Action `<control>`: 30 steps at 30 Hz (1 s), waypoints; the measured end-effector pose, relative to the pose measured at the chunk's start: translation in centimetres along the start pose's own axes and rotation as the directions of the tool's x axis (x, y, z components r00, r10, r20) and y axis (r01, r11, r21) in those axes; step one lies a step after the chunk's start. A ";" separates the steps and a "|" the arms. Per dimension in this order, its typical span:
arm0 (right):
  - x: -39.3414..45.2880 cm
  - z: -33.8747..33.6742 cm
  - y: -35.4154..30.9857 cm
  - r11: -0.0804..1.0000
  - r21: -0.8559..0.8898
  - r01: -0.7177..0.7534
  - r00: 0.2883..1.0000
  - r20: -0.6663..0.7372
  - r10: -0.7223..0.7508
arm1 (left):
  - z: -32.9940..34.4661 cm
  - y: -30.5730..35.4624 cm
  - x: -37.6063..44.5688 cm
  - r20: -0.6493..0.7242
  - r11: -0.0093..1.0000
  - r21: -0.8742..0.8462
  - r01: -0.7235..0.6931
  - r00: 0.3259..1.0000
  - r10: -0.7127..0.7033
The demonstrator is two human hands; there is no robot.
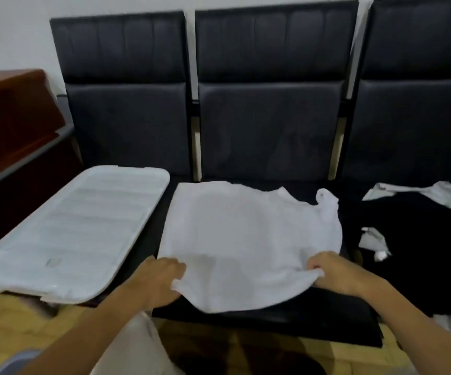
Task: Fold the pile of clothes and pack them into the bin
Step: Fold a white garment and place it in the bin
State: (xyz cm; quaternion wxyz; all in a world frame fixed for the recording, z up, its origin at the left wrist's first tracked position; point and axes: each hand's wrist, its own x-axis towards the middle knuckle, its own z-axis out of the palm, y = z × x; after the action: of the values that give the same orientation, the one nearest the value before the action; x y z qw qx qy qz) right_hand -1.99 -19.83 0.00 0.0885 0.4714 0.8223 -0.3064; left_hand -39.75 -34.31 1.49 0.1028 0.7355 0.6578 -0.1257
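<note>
1. On the middle seat of a black padded bench (267,323): a white garment (246,239), spread flat, near edge hanging slightly past the seat front, a small bunched part at its far right corner.
2. At the garment's near left corner: left hand (159,280), fingers (177,267) curled onto the cloth edge, gripping it with the thumb below.
3. At the near right corner: right hand (335,272), fingers (317,266) bent and pinching a gather of the white fabric.
4. Both forearms bare, reaching in from the lower edge of the view.
5. On the left seat, just beside the garment: a white ribbed plastic lid (67,234), lying flat, near end overhanging the seat. Small square mark near its near edge; too blurred to read.
6. On the right seat: a pile of clothes (419,239), mostly black, with white pieces showing at the far side, near the middle and at the near right.
7. No legible brand, label or writing on any garment.
8. Behind the seats: three black cushioned backrests against a pale wall.
9. At far left: a reddish-brown wooden piece of furniture (10,117).
10. Below the bench: a yellowish patterned floor (16,320).
11. Bin itself not identifiable; only the lid visible.
</note>
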 end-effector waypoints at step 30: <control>7.1 -2.6 11.0 0.757 0.631 -0.168 0.881 -0.249 0.403 | -6.0 26.2 36.1 0.026 0.694 -0.719 -0.021 0.998 0.057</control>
State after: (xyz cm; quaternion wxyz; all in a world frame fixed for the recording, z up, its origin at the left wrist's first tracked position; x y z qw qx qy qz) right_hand 3.72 -9.15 -5.62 -0.1729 0.6460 0.6028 -0.4352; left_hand -9.70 -1.41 -4.71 0.3997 0.6476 0.6363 0.1262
